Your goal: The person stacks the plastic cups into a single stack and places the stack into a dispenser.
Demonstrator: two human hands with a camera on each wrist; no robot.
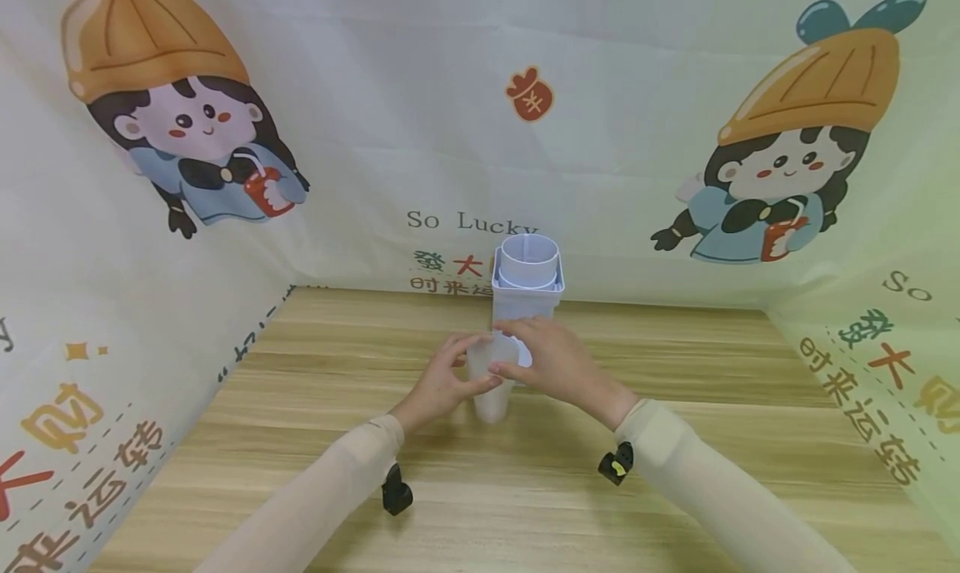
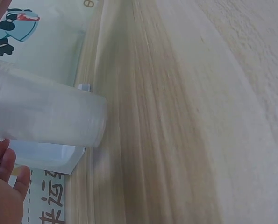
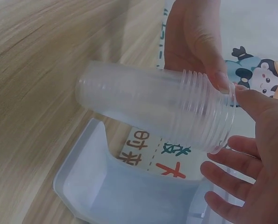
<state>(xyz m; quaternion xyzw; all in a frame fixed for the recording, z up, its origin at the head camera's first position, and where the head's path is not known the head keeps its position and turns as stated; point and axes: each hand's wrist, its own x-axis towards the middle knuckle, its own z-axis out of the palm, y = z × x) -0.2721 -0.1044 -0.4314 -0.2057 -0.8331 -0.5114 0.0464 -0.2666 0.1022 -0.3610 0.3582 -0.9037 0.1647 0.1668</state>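
A nested stack of clear plastic cups [image 1: 492, 398] is held between both hands above the wooden table, its rims up and its bases down. My left hand [image 1: 442, 383] grips it near the rims, with the thumb on the near side; in the left wrist view its fingers [image 2: 7, 161] reach behind the stack. My right hand [image 1: 553, 363] holds the rim end from the other side, thumb at the top rim and fingers curved around in the right wrist view. Just behind the stack stands a white plastic stand [image 1: 527, 302] with a round open tube on top, partly hidden by my right hand.
The wood-grain table [image 1: 337, 506] spreads around the hands. A printed cloth [image 1: 390, 98] with cartoon figures and lettering closes off the back and both sides. Small black cameras [image 1: 396, 491] hang under both wrists.
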